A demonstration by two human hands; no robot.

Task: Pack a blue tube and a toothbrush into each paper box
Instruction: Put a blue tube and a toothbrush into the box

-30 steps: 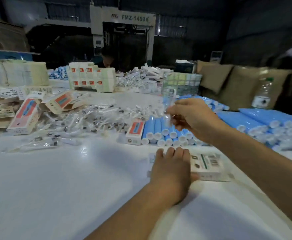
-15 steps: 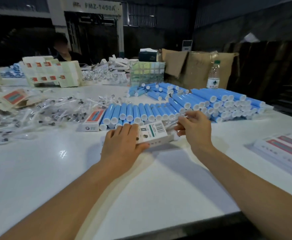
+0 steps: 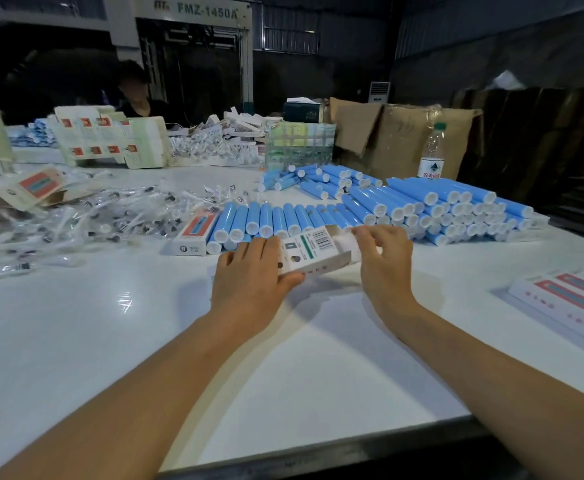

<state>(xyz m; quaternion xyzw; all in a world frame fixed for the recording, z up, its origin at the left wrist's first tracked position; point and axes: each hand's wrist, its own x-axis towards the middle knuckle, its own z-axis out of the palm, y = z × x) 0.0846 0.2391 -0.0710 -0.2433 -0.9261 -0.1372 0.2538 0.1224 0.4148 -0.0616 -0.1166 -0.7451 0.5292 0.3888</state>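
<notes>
Table (image 3: 145, 341) is glossy smooth white; beside it, matt printed paper box (image 3: 313, 252), shiny plastic blue tubes (image 3: 404, 202), crinkly clear wrappers (image 3: 93, 216).

The left hand (image 3: 254, 271) hides the near end of the box (image 3: 313, 252). At three o'clock, packed boxes (image 3: 574, 299) are cut off. At nine o'clock, wrapped toothbrushes (image 3: 75, 220) blur together.

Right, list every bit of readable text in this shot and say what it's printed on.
"FMZ-1450A": sign on the machine at the back.
"农夫山泉": label of the water bottle, only partly legible.
Barcode and small print on the paper box held by the left hand: too small to read.
Other boxes' print: blurred.
</notes>
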